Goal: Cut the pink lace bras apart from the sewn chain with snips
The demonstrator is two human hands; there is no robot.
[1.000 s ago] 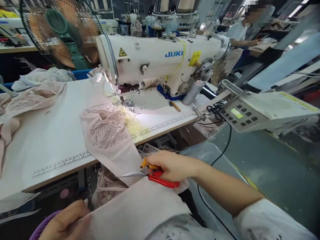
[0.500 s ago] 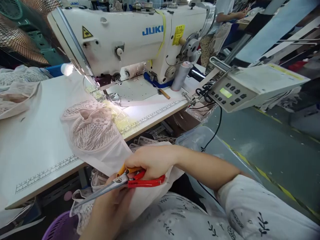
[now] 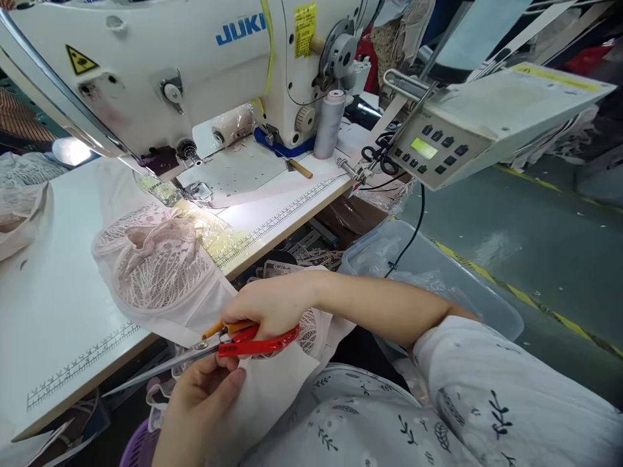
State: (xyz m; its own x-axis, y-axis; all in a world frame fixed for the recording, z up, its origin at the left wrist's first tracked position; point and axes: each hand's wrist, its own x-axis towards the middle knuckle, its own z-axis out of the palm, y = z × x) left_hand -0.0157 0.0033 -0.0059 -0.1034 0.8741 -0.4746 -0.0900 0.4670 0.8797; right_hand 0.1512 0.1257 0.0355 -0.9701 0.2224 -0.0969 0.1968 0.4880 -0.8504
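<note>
My right hand [image 3: 272, 303] is closed round the red and orange handles of a pair of scissors [image 3: 214, 344], whose long blades point down-left over the table's front edge. My left hand [image 3: 204, 395] sits just below them, fingers pinching pale pink fabric [image 3: 272, 395] that runs across my lap. That fabric continues up onto the table as a pink lace bra cup piece [image 3: 150, 259], which lies in front of the needle area of the white JUKI sewing machine [image 3: 195, 71].
The white sewing table [image 3: 48, 311] has a printed ruler along its front edge. A grey thread cone [image 3: 328, 123] stands by the machine. A control panel [image 3: 433, 152] juts out at right, above a clear plastic bin [image 3: 438, 285]. A purple basket [image 3: 139, 447] sits below.
My view has tilted down and closer to the machine. My left hand rose from the lower left to meet the fabric under the scissors, and the scissors shifted left with blades angled downward.
</note>
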